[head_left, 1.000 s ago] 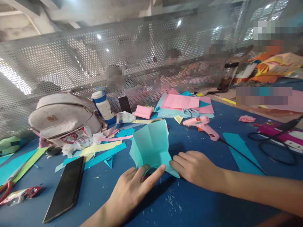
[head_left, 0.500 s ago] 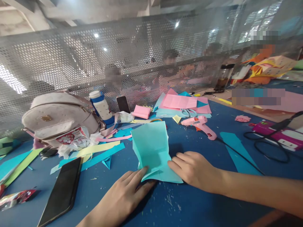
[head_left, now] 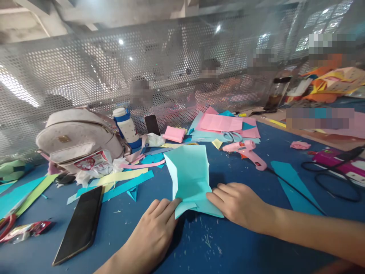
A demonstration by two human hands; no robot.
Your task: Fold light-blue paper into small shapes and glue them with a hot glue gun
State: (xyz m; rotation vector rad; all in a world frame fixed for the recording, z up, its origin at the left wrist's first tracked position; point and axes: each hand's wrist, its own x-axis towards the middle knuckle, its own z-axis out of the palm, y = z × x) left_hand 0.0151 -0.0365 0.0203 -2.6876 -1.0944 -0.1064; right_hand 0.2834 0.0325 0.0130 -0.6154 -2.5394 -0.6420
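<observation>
A folded sheet of light turquoise paper [head_left: 191, 171] stands in front of me, its back panel upright and its front flap bent out low over the table. My left hand [head_left: 155, 228] pinches the lower left corner of the flap, with the thumb hidden from view. At the lower right edge, the curled fingers of my right hand [head_left: 235, 201] grip the same paper. Beyond the right hand lies a pink glue gun [head_left: 248, 152], its black cord running to the right. A black phone [head_left: 80, 224] lies left of my left hand.
Blue and yellow paper strips [head_left: 128, 186], a pale backpack [head_left: 76, 137] and a white-and-blue bottle [head_left: 125, 127] fill the left side. Pink and blue sheets [head_left: 221, 122] with scissors [head_left: 231, 136] lie behind. A purple power strip [head_left: 332, 158] is at right. A perforated metal screen [head_left: 176, 57] borders the table.
My left hand has shifted at the lower left corner, and its thumb no longer shows below the flap. The paper's left side stands out more. The whole view has shifted slightly.
</observation>
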